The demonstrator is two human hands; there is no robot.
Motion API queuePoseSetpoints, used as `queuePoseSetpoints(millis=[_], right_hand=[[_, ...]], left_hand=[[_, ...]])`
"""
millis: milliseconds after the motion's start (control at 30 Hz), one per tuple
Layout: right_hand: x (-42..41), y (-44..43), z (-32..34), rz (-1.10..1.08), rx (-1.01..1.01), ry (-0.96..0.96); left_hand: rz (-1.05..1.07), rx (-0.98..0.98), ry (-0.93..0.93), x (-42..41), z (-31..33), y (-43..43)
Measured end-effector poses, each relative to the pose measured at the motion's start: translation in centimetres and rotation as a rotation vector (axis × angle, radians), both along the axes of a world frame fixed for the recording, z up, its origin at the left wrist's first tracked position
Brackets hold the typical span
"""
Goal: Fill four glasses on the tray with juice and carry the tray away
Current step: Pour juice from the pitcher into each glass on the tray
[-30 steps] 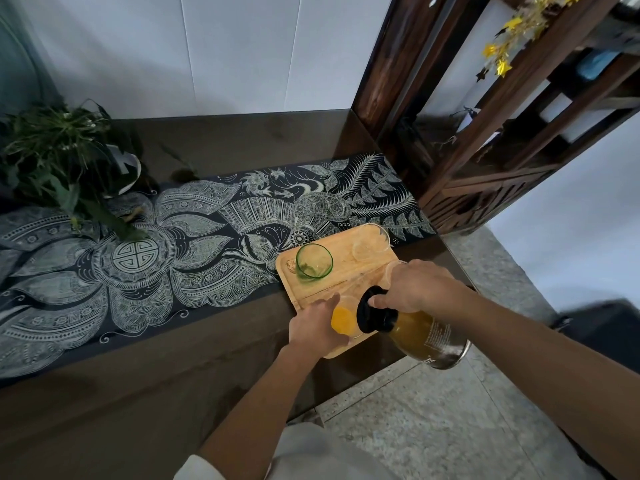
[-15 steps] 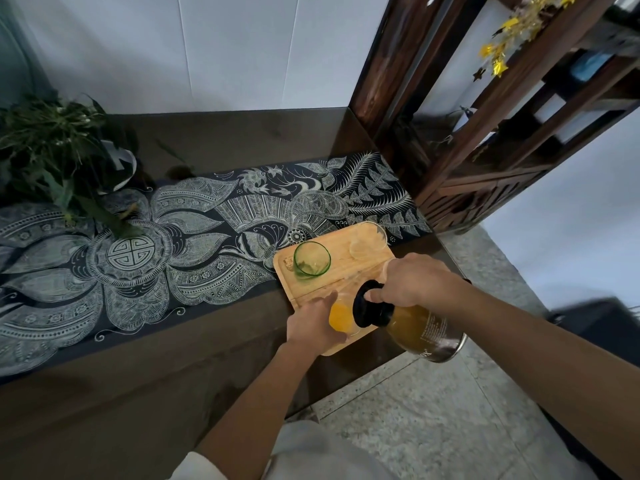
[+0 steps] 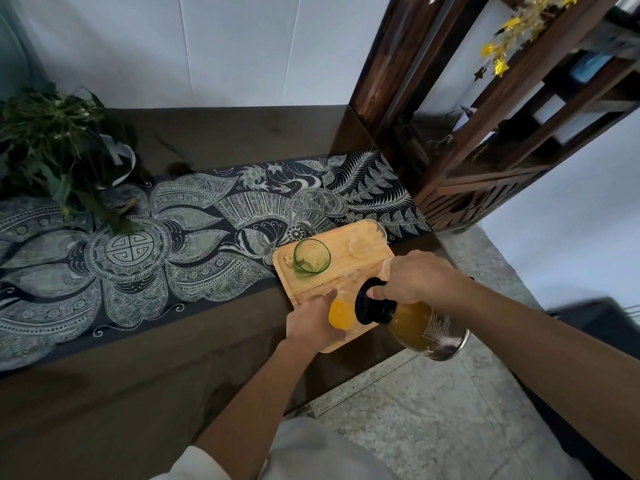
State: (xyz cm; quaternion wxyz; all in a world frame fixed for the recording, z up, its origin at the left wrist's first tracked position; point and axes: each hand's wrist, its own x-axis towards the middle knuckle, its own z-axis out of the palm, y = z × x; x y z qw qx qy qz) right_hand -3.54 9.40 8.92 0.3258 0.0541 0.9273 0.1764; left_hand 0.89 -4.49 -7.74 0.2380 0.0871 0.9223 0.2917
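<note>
Our left grip [image 3: 311, 325] clasps the juice glass [image 3: 341, 312] on the tray [image 3: 349, 266] by the worktop [image 3: 207, 341] edge; our right grip [image 3: 412, 280] clamps the tilted bottle [image 3: 426, 327].

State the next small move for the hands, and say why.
Probably the right hand should tip the bottle upright: the glass gripped by the left hand already looks well filled, while the green glass on the tray looks empty.

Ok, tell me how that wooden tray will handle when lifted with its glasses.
The wooden tray looks rigid, so probably no flex. Its rim looks low and the green glass stands loose, so glasses may slide or tip if it tilts. The juice in the near glass likely makes that side heavier.
</note>
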Motion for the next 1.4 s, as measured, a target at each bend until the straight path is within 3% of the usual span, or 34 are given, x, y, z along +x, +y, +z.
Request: queuePoseSetpoints(millis=[967, 1400], right_hand=[[-0.2, 0.5, -0.6, 0.026, 0.022, 0.003], [2.7, 4.7, -4.4, -0.214, -0.217, 0.131]], left_hand=[[0.008, 0.006, 0.004, 0.2, 0.0, -0.1], [-0.002, 0.024, -0.013, 0.2, -0.6, -0.1]])
